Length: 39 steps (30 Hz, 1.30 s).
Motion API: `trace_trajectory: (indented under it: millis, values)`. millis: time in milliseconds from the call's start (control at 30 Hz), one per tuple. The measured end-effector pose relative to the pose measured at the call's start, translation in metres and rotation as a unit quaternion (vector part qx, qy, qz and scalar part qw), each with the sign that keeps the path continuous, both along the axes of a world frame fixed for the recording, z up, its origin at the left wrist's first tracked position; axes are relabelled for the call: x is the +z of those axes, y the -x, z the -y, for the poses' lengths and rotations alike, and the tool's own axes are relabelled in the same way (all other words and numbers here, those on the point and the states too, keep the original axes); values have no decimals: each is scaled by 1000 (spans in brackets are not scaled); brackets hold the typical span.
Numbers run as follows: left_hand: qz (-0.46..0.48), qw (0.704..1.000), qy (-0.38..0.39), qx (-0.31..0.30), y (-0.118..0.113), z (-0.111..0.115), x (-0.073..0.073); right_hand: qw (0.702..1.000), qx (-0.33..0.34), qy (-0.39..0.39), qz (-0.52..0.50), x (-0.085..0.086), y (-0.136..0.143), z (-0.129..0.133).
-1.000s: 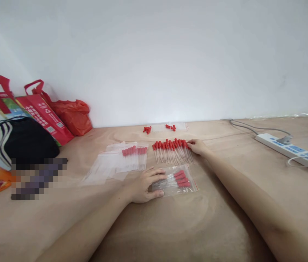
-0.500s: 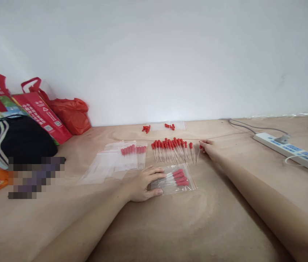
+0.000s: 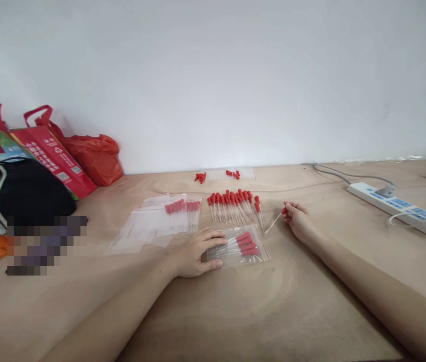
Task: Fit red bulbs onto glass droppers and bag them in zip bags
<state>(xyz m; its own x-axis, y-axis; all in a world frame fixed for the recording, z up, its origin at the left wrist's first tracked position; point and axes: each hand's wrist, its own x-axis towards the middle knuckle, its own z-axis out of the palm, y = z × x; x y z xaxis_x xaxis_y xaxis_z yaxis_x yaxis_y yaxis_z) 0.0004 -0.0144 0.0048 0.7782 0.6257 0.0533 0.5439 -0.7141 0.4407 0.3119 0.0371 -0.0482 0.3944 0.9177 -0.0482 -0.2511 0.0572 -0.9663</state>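
Observation:
Several droppers (image 3: 231, 201) with red rubber bulbs and clear tubes lie in a row on the wooden table. My right hand (image 3: 299, 221) pinches one more dropper (image 3: 275, 220) by its red bulb, the tube pointing down and left toward the row's right end. Nearer to me, a clear zip bag (image 3: 260, 256) holds several droppers, their bulbs toward its red-lined opening on the right. My left hand (image 3: 199, 254) holds that bag at its left end, fingers on top and thumb along the lower side.
Left of the row lie filled zip bags (image 3: 193, 221) and flat bags (image 3: 133, 231). Loose red bulbs (image 3: 199, 177) are near the wall, some on a clear bag (image 3: 248, 173). A power strip (image 3: 397, 201) with cords is at right; shopping bags (image 3: 52, 156) and a black bag (image 3: 35, 191) stand left.
My right hand has moved toward me and slightly right with its dropper, which now tilts more. The row's rightmost dropper has shifted left against the others. My left hand stays on the bag.

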Motion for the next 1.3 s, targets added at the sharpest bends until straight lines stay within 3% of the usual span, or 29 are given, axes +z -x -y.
trace_trajectory:
  millis: [233, 600, 867, 1033, 1167, 1300]
  values:
    - [3, 1000, -5, -3, -1, 0, 1, 998, -1, -41, -46, 4, 19, 23]
    - [-20, 1000, 2, -13, -1, 1, 2, 995, 44, -13, -85, 17, 47, 53]
    - [30, 1000, 7, -3, -2, 3, 4, 981, 162, 10, 103, 17, 61, 60]
    - [28, 1000, 4, -5, -3, 2, 4, 962, 230, 9, 147, 11, 67, 57]
    - [27, 1000, 2, -4, -3, 3, 5, 957, 233, 0, 170, 9, 68, 51]
    - [24, 1000, 1, -4, -2, 3, 5, 956, 176, 32, 231, 9, 67, 46]
